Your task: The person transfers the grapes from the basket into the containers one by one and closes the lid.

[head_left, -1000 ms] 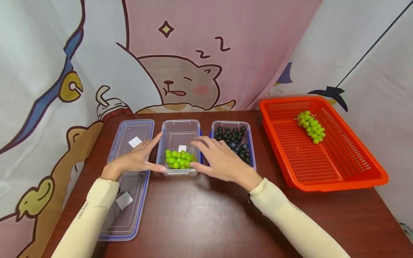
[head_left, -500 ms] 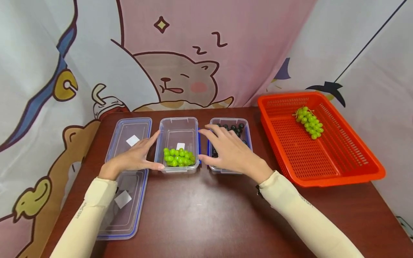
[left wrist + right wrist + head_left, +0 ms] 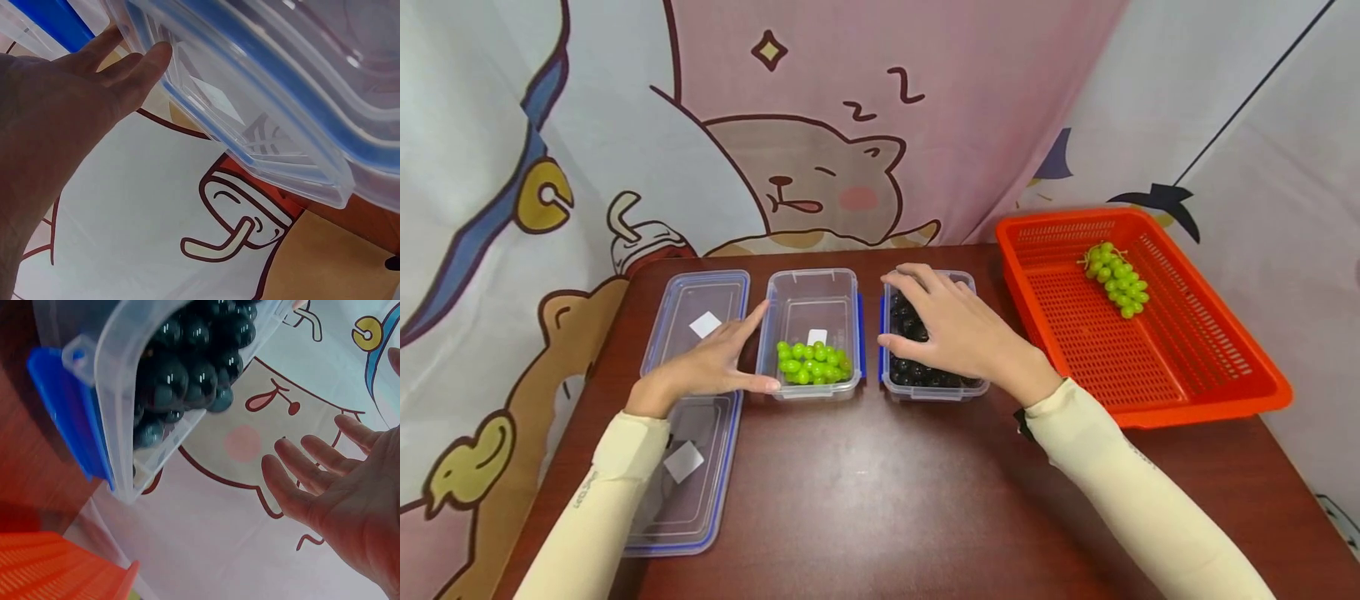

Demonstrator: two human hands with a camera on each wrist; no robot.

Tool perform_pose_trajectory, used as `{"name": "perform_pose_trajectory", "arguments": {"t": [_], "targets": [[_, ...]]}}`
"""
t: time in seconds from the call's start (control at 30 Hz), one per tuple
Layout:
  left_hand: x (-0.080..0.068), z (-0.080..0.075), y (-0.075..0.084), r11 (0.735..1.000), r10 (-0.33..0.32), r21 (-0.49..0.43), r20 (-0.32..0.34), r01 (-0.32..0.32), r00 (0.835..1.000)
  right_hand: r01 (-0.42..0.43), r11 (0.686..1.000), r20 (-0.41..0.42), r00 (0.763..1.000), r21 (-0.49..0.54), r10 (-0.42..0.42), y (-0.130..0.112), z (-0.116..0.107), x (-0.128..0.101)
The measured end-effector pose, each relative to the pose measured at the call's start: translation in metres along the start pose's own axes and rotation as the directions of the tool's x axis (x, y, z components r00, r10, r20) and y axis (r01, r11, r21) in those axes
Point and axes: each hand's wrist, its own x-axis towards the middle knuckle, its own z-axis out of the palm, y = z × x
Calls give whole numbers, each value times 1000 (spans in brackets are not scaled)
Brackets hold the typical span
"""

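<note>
A clear plastic food container (image 3: 811, 312) with green grapes (image 3: 812, 365) along its front end stands at mid-table. My left hand (image 3: 703, 368) is at its left side, thumb and forefinger spread; the thumb tip lies at the front left corner, though contact is hard to tell. To the right is a second clear container (image 3: 937, 393) filled with dark grapes (image 3: 923, 377). Over it hovers my right hand (image 3: 966, 329), its fingers loosely bent with nothing in them, and it covers part of the fruit. In the right wrist view that hand (image 3: 344, 494) appears apart from the container.
An orange-red plastic basket (image 3: 1093, 387) at the right holds a bunch of green grapes (image 3: 1116, 279). Two clear lids with blue seals, a far lid (image 3: 711, 293) and a near lid (image 3: 688, 512), lie at the left. Behind the brown table (image 3: 865, 500) hangs a printed curtain (image 3: 820, 75).
My right hand has moved right, from the right side of the green-grape container to above the dark grapes. My left hand has stayed by its container. The view has shifted slightly.
</note>
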Motion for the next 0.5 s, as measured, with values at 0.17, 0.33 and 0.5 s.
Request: {"name": "perform_pose_trajectory", "arguments": {"t": [0.17, 0.33, 0.5], "targets": [[1, 0, 0, 1000, -2, 6, 2, 2, 1000, -16, 1000, 8, 1000, 12, 16, 10, -9, -2], [0, 0, 1, 1000, -4, 4, 0, 4, 1000, -75, 997, 23, 997, 20, 74, 20, -18, -5], [-1, 0, 1, 1000, -12, 3, 4, 12, 1000, -119, 991, 39, 992, 55, 117, 29, -27, -9]]}}
